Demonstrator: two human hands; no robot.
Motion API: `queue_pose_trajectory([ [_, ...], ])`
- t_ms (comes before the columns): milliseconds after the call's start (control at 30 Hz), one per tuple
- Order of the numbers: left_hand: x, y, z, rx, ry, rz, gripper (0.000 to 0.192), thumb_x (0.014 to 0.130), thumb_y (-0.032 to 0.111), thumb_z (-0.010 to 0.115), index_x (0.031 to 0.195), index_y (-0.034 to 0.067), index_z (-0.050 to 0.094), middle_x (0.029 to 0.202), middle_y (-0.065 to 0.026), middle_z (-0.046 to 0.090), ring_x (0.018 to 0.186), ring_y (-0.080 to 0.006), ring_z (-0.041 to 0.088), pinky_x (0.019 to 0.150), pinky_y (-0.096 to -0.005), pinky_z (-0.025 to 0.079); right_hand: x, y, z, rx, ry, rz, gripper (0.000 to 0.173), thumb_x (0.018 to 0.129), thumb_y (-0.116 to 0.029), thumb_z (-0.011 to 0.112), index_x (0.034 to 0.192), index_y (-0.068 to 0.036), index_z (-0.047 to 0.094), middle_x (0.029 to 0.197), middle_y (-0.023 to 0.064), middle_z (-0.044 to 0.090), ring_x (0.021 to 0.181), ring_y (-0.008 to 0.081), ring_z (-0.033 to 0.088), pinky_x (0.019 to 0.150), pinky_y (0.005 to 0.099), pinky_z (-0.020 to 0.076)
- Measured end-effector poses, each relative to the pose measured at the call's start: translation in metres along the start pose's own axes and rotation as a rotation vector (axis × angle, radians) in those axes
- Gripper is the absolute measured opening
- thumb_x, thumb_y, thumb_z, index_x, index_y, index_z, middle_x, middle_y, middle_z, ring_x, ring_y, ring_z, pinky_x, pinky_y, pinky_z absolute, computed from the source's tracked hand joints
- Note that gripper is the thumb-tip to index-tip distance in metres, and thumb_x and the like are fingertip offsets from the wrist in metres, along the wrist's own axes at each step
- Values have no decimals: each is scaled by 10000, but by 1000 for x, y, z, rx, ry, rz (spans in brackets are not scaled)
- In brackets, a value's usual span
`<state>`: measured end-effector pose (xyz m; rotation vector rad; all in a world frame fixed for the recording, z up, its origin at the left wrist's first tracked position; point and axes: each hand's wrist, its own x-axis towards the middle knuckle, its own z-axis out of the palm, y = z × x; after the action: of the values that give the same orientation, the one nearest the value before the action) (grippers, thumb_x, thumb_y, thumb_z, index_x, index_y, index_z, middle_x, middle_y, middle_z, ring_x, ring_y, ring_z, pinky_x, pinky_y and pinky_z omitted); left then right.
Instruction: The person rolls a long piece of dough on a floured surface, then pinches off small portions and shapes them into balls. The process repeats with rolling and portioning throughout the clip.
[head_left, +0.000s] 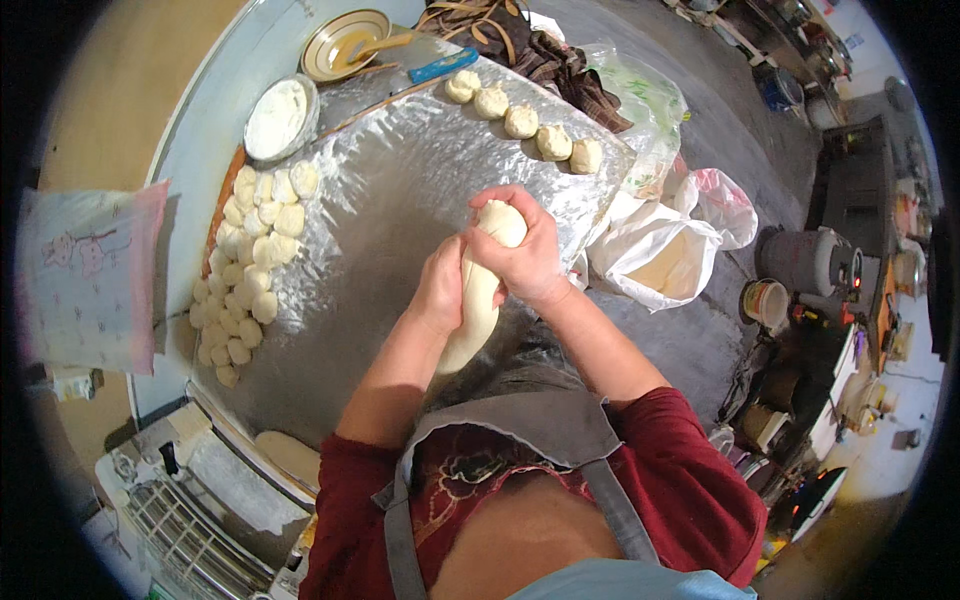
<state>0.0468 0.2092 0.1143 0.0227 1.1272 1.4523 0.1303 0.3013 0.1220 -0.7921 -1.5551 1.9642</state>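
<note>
A thick rope of pale dough (474, 311) runs through both of my hands above the near part of a floured metal worktop (390, 187). My right hand (529, 244) wraps around its upper end, which bulges out between thumb and fingers. Just below, my left hand (442, 281) grips the same rope from the left side. The lower end hangs towards my apron (517, 420). Several rough dough balls (521, 121) sit in a row along the worktop's far right edge. Many small flattened dough pieces (251, 262) are crowded together on the left.
A bowl of white flour (279, 118) and a bowl (345, 46) with yellowish liquid and a brush stand at the far left. A blue-handled tool (442, 65) lies near the back. An open white sack (656, 259) stands to the right. A roller machine (202, 517) is at lower left.
</note>
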Motion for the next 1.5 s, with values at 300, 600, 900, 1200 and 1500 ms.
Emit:
queue_pose_trajectory([
  [300,-11,17,35,419,-277,-1,441,933,380,430,738,16,586,581,-96,556,464,-210,534,484,-326,480,54,-18,-47,-642,353,-172,229,749,-108,704,945,-52,600,760,44,616,713,119,582,662,286,501],
  [600,26,-1,-53,-133,-295,6,769,965,653,266,1338,3,438,854,-206,652,455,-171,522,404,-276,433,38,32,-161,-1012,484,-498,463,925,-265,556,1358,-116,484,1320,216,486,1154,358,538,967,402,451],
  [900,28,-11,-51,101,97,3,773,957,678,209,1500,134,297,1026,-213,649,565,-191,577,400,-300,461,6,17,-73,-500,74,-71,451,893,-256,656,1289,-58,568,1191,169,616,1093,333,590,962,385,456],
  [1200,0,-33,-71,84,-73,0,594,1016,544,297,1117,38,592,937,-92,632,785,-179,617,706,-333,519,14,55,15,-151,-93,45,346,905,-119,610,1237,-25,579,836,69,640,776,151,630,711,302,523],
  [1500,-22,-10,-65,-332,-60,71,434,985,462,400,1121,81,558,828,-81,599,540,-185,557,446,-316,459,5,26,47,-202,-285,48,415,786,-206,744,1137,-29,611,866,78,670,814,134,641,765,286,523],
])
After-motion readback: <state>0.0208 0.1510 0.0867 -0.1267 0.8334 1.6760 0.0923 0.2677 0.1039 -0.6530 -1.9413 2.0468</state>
